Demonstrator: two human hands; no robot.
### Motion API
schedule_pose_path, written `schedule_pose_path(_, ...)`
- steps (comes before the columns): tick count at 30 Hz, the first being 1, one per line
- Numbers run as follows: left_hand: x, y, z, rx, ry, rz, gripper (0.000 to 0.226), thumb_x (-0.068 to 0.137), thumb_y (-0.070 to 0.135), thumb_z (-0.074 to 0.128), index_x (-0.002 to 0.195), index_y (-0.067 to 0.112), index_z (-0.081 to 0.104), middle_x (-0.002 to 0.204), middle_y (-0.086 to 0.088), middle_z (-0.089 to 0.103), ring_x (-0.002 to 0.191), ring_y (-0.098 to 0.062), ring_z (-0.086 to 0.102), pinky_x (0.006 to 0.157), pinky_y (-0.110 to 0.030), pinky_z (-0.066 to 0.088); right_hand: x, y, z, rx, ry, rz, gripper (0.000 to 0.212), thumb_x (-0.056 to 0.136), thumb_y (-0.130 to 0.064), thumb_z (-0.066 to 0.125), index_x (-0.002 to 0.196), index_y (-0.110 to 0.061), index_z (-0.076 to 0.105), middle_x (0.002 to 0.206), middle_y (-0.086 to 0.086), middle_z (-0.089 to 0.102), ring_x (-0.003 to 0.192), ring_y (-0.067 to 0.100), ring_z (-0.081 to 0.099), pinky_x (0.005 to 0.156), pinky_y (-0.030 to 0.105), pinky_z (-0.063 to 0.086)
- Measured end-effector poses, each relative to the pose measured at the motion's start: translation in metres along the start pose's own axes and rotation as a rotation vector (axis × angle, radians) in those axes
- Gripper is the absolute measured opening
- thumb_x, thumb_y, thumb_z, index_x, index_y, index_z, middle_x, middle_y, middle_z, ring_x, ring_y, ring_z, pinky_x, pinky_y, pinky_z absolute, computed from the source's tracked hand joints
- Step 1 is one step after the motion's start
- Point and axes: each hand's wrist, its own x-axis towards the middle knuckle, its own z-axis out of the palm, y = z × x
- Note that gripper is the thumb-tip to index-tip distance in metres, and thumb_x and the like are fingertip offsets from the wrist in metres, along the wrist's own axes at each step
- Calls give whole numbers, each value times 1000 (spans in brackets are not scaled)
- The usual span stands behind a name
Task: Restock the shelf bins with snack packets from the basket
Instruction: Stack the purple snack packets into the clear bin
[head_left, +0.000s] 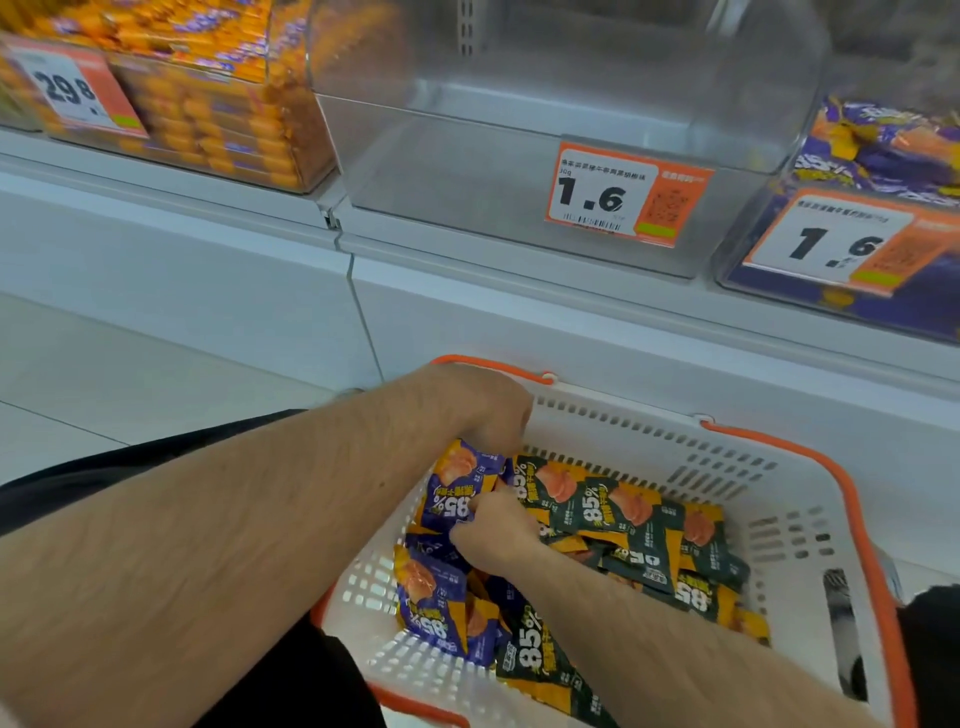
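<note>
Since the packets (631, 512) in the basket (769, 525) look light, soft and slippery, both hands (483, 402) (493, 527) pinch purple ones at nine o'clock; bunching their edges seems safest.

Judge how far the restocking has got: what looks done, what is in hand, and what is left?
Done: nothing visible in the middle clear bin, which shows no packets, though the purple-packet bin to its right is full. In hand: both the left hand and right hand are in the white basket, gripping a purple packet. Left: many dark green packets and purple ones remain in the basket.
</note>
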Motion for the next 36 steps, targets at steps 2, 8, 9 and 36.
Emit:
schedule_pose_path(2,1,0,-3,14,-38,42,37,96,29,52,131,18,57,128,-6,60,103,-22,58,89,-34,47,-1,-6,4,120,50,5,20,84,-30,58,85,-12,52,108,9,48,86,26,52,70,37,40)
schedule_pose_path(8,6,2,-6,62,-57,91,30,95,29,50,118,12,59,116,-7,62,88,-22,52,76,-34,44,-8,6,-30,426,157,-13,37,93,-22,64,128,-10,61,134,3,58,116,19,57,92,30,50)
schedule_pose_path(9,6,3,-8,70,-46,97,31,95,29,50,119,12,60,117,-6,62,91,-23,55,77,-34,45,-10,12,-39,443,189,-13,40,92,-20,67,130,-10,61,135,2,59,119,18,57,95,29,50)
schedule_pose_path(36,-24,93,-103,-1413,560,504,10,92,7,64,83,11,66,69,1,68,52,-7,53,43,-19,40,-192,97,-274,704,1380,-440,30,76,3,63,72,-24,52,86,2,57,76,10,54,69,28,46)
